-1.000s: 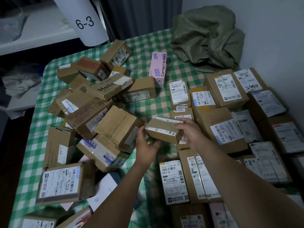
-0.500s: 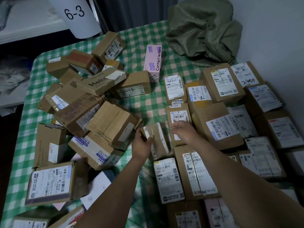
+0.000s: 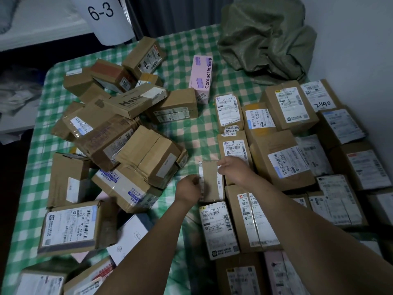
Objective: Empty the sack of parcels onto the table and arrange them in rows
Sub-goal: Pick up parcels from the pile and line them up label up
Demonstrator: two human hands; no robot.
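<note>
The small brown parcel [image 3: 210, 180] has turned from crosswise to lengthwise and now sits low in the left-most row of labelled parcels [image 3: 218, 226]. The left hand [image 3: 189, 191] pinches its near left edge; the right hand [image 3: 231, 170] grips its far right corner. An unsorted heap [image 3: 127, 145] lies to the left on the checked table [image 3: 187, 128]. The green sack [image 3: 268, 39] slumps at the far corner.

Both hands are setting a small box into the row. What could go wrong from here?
1. The small box, gripped by the left hand and right hand, shows mostly plain cardboard on top, so its label may end up unreadable in the row.
2. The tilted heap beside it may slide onto the sorted parcels if disturbed.
</note>
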